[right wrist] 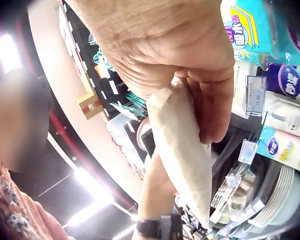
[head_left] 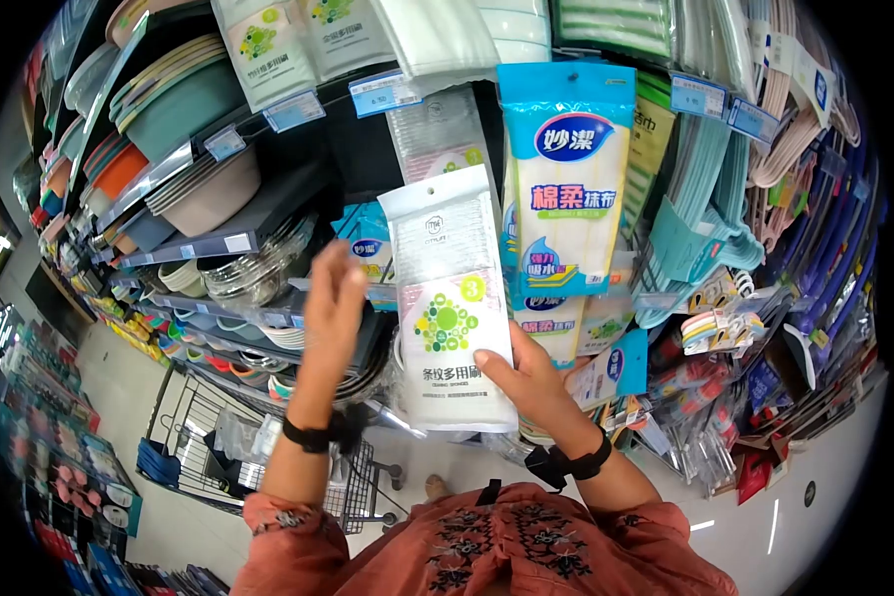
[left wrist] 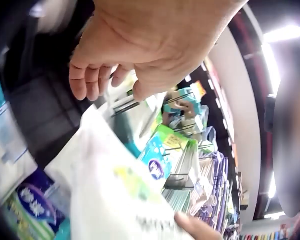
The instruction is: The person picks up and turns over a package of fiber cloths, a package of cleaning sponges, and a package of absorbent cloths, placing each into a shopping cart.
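Note:
My right hand (head_left: 531,377) grips a white packet of striped cloths (head_left: 442,372) by its lower right edge, thumb across the front. The packet stands nearly upright before me, with a clear upper window, green dots and a yellow number 3. In the right wrist view, the packet (right wrist: 182,145) shows edge-on between thumb and fingers. My left hand (head_left: 330,298) is raised to the left of the packet, holding nothing. Its fingers are loosely bent above the packet's top corner in the left wrist view.
Blue-topped cloth packs (head_left: 566,179) hang behind and right of the packet. Stacked basins (head_left: 209,194) fill shelves at left, and light blue hangers (head_left: 700,199) hang at right. A wire shopping cart (head_left: 194,427) stands at lower left. Price tags (head_left: 382,92) line the shelf edge above.

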{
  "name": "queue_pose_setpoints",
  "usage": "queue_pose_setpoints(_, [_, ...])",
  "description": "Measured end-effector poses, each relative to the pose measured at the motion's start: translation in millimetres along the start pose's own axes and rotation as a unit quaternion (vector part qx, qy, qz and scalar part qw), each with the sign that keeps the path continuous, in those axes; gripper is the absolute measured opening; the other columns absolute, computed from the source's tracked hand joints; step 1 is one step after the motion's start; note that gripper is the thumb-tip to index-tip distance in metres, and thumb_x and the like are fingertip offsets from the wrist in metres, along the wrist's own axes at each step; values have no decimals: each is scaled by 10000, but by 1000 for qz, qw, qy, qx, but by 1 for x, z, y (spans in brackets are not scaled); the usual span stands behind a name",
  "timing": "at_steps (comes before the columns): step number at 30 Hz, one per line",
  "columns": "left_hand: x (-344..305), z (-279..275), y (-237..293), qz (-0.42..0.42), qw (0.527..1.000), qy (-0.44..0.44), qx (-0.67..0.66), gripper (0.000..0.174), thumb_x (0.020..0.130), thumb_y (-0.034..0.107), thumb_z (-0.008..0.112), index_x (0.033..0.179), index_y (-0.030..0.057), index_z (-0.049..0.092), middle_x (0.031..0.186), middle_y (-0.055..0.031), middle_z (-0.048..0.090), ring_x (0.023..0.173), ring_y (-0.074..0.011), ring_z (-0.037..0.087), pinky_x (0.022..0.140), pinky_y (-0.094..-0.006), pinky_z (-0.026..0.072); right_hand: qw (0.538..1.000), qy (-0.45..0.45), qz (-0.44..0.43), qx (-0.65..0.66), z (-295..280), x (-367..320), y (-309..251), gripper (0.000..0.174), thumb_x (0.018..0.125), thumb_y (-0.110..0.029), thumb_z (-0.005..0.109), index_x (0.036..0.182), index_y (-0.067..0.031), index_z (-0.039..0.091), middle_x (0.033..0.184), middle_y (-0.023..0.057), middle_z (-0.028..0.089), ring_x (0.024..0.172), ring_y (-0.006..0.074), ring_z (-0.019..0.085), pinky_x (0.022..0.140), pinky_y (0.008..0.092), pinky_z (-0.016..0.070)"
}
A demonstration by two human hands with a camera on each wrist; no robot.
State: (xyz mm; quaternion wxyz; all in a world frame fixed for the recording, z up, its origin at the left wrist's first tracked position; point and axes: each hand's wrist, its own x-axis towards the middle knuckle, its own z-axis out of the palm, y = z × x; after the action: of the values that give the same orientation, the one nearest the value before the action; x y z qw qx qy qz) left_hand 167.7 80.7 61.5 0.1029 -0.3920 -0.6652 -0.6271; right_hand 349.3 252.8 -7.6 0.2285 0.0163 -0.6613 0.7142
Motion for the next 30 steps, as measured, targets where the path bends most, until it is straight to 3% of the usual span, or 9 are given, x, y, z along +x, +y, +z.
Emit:
queue_pose_setpoints(2, [48,-16,34,122,982,-18,143,350,1025,216,571,1289,-11,600,1227,-127,613,1102,-220,593,983,-322,446,1000,-4,9,16,-1,0,-1,462,997,-180,599,1395,14,469,1263,91,616,1142,120,549,989,291,452])
queue_pose_setpoints(6, [133,-2,86,319,936,-2,150,297,1007,201,565,1172,-29,658,1132,-159,662,1067,-290,604,987,-361,443,1000,-2,8,11,0,1,-7,479,1002,-172,591,1419,22,460,1280,84,610,1152,119,545,1005,287,442])
queue_pose_setpoints(9, [173,13,103,371,904,-19,210,332,1004,224,525,1145,-46,658,1099,-190,672,1051,-332,602,981,-394,442,1000,6,8,21,-2,1,-7,478,1004,-169,588,1422,26,464,1289,82,608,1158,120,545,1007,285,440])
queue_pose_setpoints(12, [190,21,111,327,915,-102,215,374,996,246,489,1137,-54,662,1109,-201,677,1063,-339,602,983,-412,435,998,19,9,51,-5,-1,-8,469,1007,-164,586,1419,27,470,1289,79,609,1158,121,547,1009,284,439])
queue_pose_setpoints(15, [190,30,115,374,904,-99,183,393,993,252,470,1157,-44,670,1129,-192,676,1066,-335,604,982,-398,438,1000,22,5,12,-13,-3,-10,480,1009,-166,589,1432,24,462,1297,78,606,1164,121,546,1014,282,436])
queue_pose_setpoints(18, [193,30,115,354,904,-141,194,377,1033,261,471,1233,10,669,1235,-128,641,1179,-239,573,1051,-321,399,998,39,15,39,-13,-3,-16,486,1012,-166,589,1440,23,457,1309,79,602,1172,123,545,1020,284,433])
queue_pose_setpoints(24, [201,30,112,329,911,-166,185,388,1037,274,464,1268,34,664,1263,-104,646,1207,-210,562,1055,-307,399,999,26,11,46,-16,2,-16,501,1015,-172,589,1452,24,444,1323,78,598,1191,128,540,1035,290,422])
queue_pose_setpoints(27, [197,26,111,316,927,-149,136,378,1021,251,470,1208,-10,669,1222,-140,664,1152,-254,602,1018,-335,436,998,26,11,49,-15,3,-17,499,1017,-179,589,1451,23,446,1323,78,597,1193,129,539,1037,292,420])
queue_pose_setpoints(30, [194,17,108,310,934,-129,125,371,1027,254,477,1217,-4,664,1214,-119,664,1156,-227,596,1019,-316,430,998,29,7,55,-14,4,-18,489,1017,-183,588,1440,24,456,1317,79,600,1190,130,540,1035,292,421])
